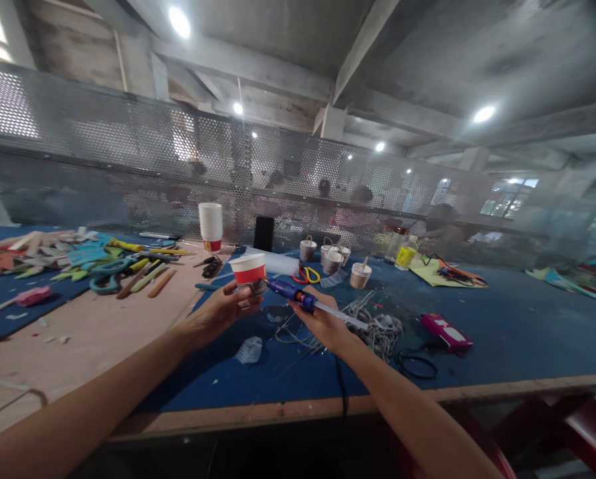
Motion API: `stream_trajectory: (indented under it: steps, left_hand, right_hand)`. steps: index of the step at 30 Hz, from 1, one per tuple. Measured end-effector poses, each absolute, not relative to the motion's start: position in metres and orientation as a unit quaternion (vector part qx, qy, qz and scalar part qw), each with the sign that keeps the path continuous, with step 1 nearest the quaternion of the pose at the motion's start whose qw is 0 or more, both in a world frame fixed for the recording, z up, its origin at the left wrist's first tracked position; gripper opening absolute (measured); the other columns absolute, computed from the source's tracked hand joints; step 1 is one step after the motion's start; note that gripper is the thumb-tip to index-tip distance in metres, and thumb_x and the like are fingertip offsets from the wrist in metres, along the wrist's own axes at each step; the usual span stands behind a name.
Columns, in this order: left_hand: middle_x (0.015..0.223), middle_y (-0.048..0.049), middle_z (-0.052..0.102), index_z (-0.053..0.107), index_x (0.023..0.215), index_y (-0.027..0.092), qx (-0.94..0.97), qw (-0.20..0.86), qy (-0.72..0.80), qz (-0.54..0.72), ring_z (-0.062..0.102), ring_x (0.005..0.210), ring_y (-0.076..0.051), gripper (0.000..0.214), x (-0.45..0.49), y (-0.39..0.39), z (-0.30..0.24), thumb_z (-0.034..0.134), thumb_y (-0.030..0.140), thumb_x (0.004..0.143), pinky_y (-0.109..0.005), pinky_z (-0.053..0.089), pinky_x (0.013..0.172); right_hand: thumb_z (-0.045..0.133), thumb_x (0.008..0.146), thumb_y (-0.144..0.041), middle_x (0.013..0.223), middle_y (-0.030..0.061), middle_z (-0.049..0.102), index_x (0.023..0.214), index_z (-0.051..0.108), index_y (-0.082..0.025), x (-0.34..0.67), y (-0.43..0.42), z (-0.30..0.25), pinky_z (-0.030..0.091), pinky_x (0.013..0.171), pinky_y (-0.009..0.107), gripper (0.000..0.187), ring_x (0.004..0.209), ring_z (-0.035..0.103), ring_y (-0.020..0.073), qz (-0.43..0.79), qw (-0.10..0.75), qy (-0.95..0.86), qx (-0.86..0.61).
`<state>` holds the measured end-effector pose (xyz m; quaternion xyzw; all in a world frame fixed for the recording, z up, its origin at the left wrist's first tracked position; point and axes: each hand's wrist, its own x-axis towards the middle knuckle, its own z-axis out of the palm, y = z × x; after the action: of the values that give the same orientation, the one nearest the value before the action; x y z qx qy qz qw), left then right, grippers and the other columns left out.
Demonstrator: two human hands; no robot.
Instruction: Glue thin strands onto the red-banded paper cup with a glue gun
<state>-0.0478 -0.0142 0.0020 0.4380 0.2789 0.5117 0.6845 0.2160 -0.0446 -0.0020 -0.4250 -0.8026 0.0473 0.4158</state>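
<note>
A red and white paper cup (249, 269) is held above the table by my left hand (231, 303), its fingers wrapped round the lower part. My right hand (322, 322) grips a blue glue gun (292, 293), and a clear glue stick (340, 313) sticks out of its back end. The gun's nozzle points left at the cup's side; whether it touches cannot be made out. Below my right hand lies a tangle of grey cord (380, 332). Crumpled clear plastic (249, 350) rests on the blue mat under the cup.
A stack of paper cups (211, 223) stands behind. Several small grey cups (333, 260) with cord handles sit near red-yellow scissors (308, 275). Tools and paper scraps (73, 251) lie left. A yellow-labelled bottle (406, 253) and a magenta device (446, 332) are on the right.
</note>
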Motion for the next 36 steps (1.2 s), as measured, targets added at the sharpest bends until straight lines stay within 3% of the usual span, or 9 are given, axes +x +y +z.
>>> stream_trajectory:
  steps: [25, 31, 36]
  left_hand:
    - [0.105, -0.0085, 0.082, 0.079, 0.104, 0.018, 0.435, 0.690, 0.272, 0.510, 0.077, 0.089, -0.021, 0.035, -0.046, -0.016, 0.006, 0.091, 0.020, 0.071, -0.032, 0.061, 0.085]
    - [0.110, -0.0108, 0.081, 0.076, 0.109, 0.017, 0.422, 0.694, 0.268, 0.519, 0.077, 0.089, -0.022, 0.030, -0.047, -0.017, 0.008, 0.084, 0.016, 0.079, -0.032, 0.062, 0.083]
    - [0.114, -0.0118, 0.080, 0.072, 0.112, 0.015, 0.413, 0.692, 0.274, 0.525, 0.077, 0.090, -0.020, 0.028, -0.048, -0.018, 0.010, 0.078, 0.014, 0.085, -0.029, 0.063, 0.081]
  right_hand:
    - [0.062, 0.096, -0.044, 0.074, 0.0035, 0.068, 0.091, 0.068, -0.024, 0.217, -0.040, -0.003, 0.049, 0.065, 0.030, 0.021, 0.073, 0.066, 0.0224, 0.076, 0.447, -0.785, -0.422]
    - [0.066, 0.091, -0.057, 0.049, -0.0034, 0.053, 0.077, 0.063, -0.022, 0.213, -0.039, 0.005, 0.045, 0.055, 0.029, 0.038, 0.049, 0.054, 0.0160, 0.258, 0.482, -0.699, -0.460]
    - [0.076, 0.080, -0.057, 0.058, -0.0074, 0.052, 0.084, 0.057, -0.020, 0.217, -0.028, 0.012, 0.040, 0.048, 0.022, 0.042, 0.046, 0.048, 0.0088, 0.510, 0.544, -0.528, -0.407]
